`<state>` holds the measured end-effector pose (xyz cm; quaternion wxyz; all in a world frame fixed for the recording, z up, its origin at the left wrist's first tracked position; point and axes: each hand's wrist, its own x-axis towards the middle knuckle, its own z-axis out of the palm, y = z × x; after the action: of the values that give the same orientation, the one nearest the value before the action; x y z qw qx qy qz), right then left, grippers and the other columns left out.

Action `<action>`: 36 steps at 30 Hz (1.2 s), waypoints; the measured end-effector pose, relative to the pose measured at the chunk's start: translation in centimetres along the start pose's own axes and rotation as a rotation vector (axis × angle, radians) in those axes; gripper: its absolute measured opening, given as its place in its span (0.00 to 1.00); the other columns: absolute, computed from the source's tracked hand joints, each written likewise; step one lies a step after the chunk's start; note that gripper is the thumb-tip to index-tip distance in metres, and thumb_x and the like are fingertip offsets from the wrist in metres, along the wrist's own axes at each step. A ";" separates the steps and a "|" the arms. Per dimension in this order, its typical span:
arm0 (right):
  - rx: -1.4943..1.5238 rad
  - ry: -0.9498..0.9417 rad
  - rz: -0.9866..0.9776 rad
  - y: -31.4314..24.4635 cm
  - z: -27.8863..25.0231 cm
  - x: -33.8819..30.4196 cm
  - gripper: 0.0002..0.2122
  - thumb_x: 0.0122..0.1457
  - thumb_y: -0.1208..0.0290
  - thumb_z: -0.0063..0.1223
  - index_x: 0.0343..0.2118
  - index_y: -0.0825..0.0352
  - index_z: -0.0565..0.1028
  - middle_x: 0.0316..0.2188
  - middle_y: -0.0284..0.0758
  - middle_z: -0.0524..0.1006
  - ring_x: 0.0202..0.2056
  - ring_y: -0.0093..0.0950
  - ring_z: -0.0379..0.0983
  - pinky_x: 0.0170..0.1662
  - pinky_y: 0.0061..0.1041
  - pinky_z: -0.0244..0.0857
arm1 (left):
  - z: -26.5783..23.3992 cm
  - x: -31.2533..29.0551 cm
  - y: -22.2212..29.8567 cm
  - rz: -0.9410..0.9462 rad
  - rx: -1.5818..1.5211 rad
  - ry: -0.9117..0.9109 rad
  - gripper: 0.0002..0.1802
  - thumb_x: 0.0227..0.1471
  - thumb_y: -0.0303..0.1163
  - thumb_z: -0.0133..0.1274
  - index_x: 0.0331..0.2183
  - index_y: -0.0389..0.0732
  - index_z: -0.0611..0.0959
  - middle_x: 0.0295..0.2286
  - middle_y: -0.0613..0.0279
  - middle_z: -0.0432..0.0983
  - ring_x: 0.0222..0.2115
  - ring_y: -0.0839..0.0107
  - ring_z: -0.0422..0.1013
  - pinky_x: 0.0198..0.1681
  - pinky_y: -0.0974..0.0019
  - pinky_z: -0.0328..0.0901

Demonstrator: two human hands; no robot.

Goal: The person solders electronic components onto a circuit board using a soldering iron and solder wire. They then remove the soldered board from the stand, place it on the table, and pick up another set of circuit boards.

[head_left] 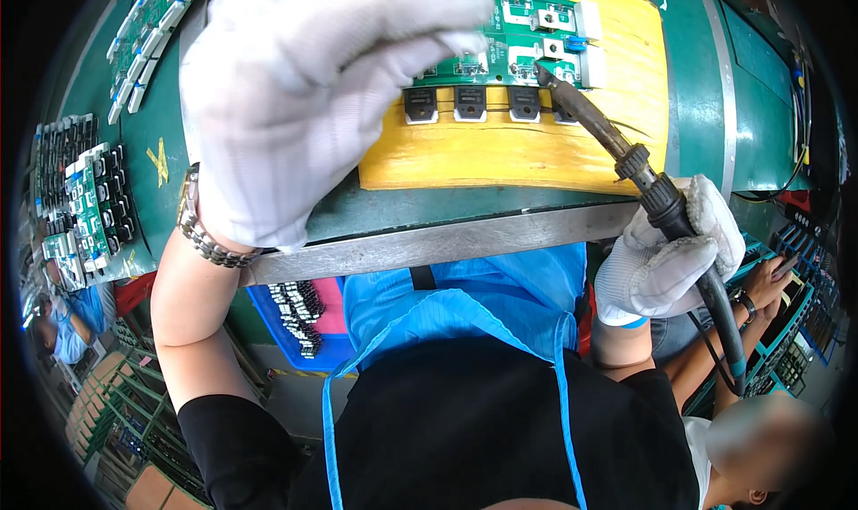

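Observation:
A green circuit board (500,50) lies on a yellow pad (572,157) at the front of the bench. Black flat transistors (470,102) stick out along its near and far edges, and a white connector (592,67) sits at its right end. My right hand (657,273), in a white glove, is closed round the handle of a soldering iron (666,204). The iron's tip touches or nearly touches the board's right part. Over the board's left part is my gloved left hand (295,90), thumb and fingers pinched together; what they hold cannot be made out.
Rows of similar boards (138,50) stand at the far left, with more boards (89,206) at the bench's left side. A metal edge (447,242) runs along the bench front. Below it sits a blue bin (335,354) of small parts. Another person's hand (767,286) is at the right.

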<state>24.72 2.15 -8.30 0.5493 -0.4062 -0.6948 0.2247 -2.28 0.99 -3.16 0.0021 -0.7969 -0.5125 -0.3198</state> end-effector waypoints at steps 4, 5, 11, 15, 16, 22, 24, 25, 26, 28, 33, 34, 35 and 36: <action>-0.006 -0.067 0.045 -0.1 -0.5 0.0 0.19 0.58 0.56 0.49 0.28 0.72 0.71 0.25 0.46 0.76 0.25 0.31 0.73 0.30 0.25 0.67 | 2.0 -1.5 -1.8 -0.097 -0.257 0.219 0.16 0.47 0.29 0.60 0.40 0.36 0.80 0.31 0.62 0.71 0.27 0.69 0.70 0.30 0.71 0.63; 0.039 -0.093 0.090 -0.1 -0.7 0.0 0.20 0.58 0.54 0.49 0.28 0.72 0.71 0.25 0.46 0.76 0.25 0.31 0.73 0.30 0.25 0.67 | -0.3 -1.6 -1.2 -0.126 0.086 -0.039 0.19 0.49 0.31 0.60 0.45 0.38 0.78 0.39 0.58 0.74 0.28 0.65 0.72 0.33 0.68 0.65; 0.042 0.093 0.125 -1.2 -0.8 0.2 0.25 0.60 0.47 0.44 0.25 0.70 0.68 0.23 0.41 0.73 0.24 0.30 0.72 0.32 0.28 0.69 | -0.6 0.1 -0.4 0.017 0.038 -0.006 0.10 0.46 0.23 0.57 0.34 0.39 0.84 0.31 0.63 0.79 0.36 0.66 0.71 0.42 0.65 0.66; -0.169 0.060 0.051 -0.9 -1.7 0.0 0.24 0.60 0.49 0.45 0.23 0.70 0.69 0.22 0.41 0.74 0.24 0.31 0.72 0.34 0.28 0.69 | 0.0 -0.1 0.1 -0.026 0.038 -0.024 0.10 0.46 0.24 0.57 0.35 0.40 0.84 0.30 0.62 0.77 0.36 0.66 0.71 0.42 0.65 0.66; -0.172 0.061 0.051 -1.0 -1.8 0.2 0.24 0.60 0.49 0.45 0.23 0.70 0.69 0.22 0.41 0.74 0.24 0.31 0.72 0.34 0.28 0.69 | 0.0 0.0 0.1 -0.008 0.047 -0.036 0.10 0.45 0.25 0.58 0.35 0.41 0.84 0.30 0.62 0.77 0.36 0.65 0.71 0.42 0.65 0.66; -0.172 -0.125 -0.063 -1.0 -1.8 0.5 0.22 0.57 0.51 0.49 0.24 0.71 0.74 0.24 0.43 0.77 0.26 0.36 0.76 0.38 0.30 0.69 | 0.5 0.1 0.1 -0.002 0.032 -0.049 0.11 0.43 0.25 0.59 0.34 0.42 0.85 0.29 0.63 0.77 0.35 0.66 0.71 0.41 0.65 0.66; -0.159 -0.093 -0.048 -1.2 -1.7 0.4 0.21 0.57 0.52 0.51 0.25 0.71 0.75 0.24 0.44 0.77 0.27 0.36 0.76 0.39 0.31 0.70 | 0.8 -0.2 0.0 -0.011 0.037 -0.041 0.11 0.42 0.26 0.60 0.34 0.42 0.85 0.30 0.64 0.77 0.35 0.66 0.71 0.41 0.65 0.66; -0.170 -0.117 -0.034 -1.2 -1.9 0.4 0.21 0.56 0.53 0.51 0.25 0.71 0.75 0.24 0.44 0.77 0.27 0.37 0.76 0.39 0.31 0.70 | 1.0 -0.3 0.0 -0.022 0.036 -0.040 0.11 0.42 0.26 0.60 0.33 0.43 0.85 0.30 0.65 0.78 0.35 0.66 0.71 0.41 0.65 0.66; -0.180 -0.141 -0.019 -1.2 -2.0 0.3 0.20 0.56 0.53 0.51 0.25 0.71 0.76 0.23 0.44 0.77 0.26 0.37 0.76 0.39 0.32 0.70 | 1.1 -0.3 0.0 -0.034 0.035 -0.039 0.11 0.41 0.27 0.61 0.33 0.43 0.85 0.30 0.66 0.78 0.35 0.67 0.71 0.41 0.66 0.67; -0.179 -0.138 -0.025 -1.2 -1.9 0.4 0.20 0.56 0.53 0.51 0.26 0.71 0.76 0.23 0.43 0.77 0.26 0.37 0.76 0.39 0.32 0.70 | 1.3 -0.4 0.0 -0.051 0.009 -0.036 0.11 0.41 0.27 0.61 0.33 0.44 0.85 0.30 0.67 0.79 0.35 0.67 0.71 0.41 0.66 0.67; -0.208 -0.134 -0.077 -1.2 -1.6 0.5 0.19 0.56 0.55 0.49 0.25 0.71 0.75 0.22 0.43 0.77 0.26 0.36 0.75 0.39 0.32 0.70 | 1.4 -0.4 0.2 -0.084 -0.020 -0.036 0.12 0.40 0.26 0.62 0.32 0.45 0.85 0.30 0.67 0.79 0.35 0.67 0.71 0.40 0.67 0.67; -0.192 -0.129 -0.082 -1.1 -1.6 0.4 0.18 0.56 0.57 0.49 0.26 0.71 0.75 0.21 0.42 0.77 0.25 0.36 0.75 0.39 0.32 0.70 | 1.5 -0.5 0.2 -0.084 -0.022 -0.046 0.12 0.39 0.26 0.62 0.33 0.45 0.85 0.31 0.67 0.79 0.34 0.67 0.71 0.39 0.67 0.67; -0.177 -0.125 -0.086 -1.0 -1.6 0.4 0.17 0.56 0.58 0.49 0.26 0.71 0.75 0.20 0.42 0.76 0.25 0.36 0.75 0.39 0.33 0.70 | 1.5 -0.5 0.3 -0.085 -0.025 -0.055 0.13 0.39 0.26 0.62 0.33 0.44 0.85 0.31 0.66 0.79 0.34 0.67 0.71 0.39 0.67 0.67; -0.180 -0.124 -0.086 -1.0 -1.6 0.4 0.17 0.56 0.58 0.49 0.26 0.71 0.75 0.20 0.42 0.76 0.25 0.36 0.75 0.39 0.33 0.70 | 1.6 -0.5 0.2 -0.083 -0.027 -0.055 0.13 0.39 0.26 0.62 0.33 0.44 0.85 0.31 0.66 0.79 0.34 0.67 0.71 0.39 0.67 0.67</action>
<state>25.88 1.74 -6.83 0.4759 -0.4088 -0.7616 0.1624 -1.44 1.04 -4.58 -0.0358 -0.7833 -0.5408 -0.3045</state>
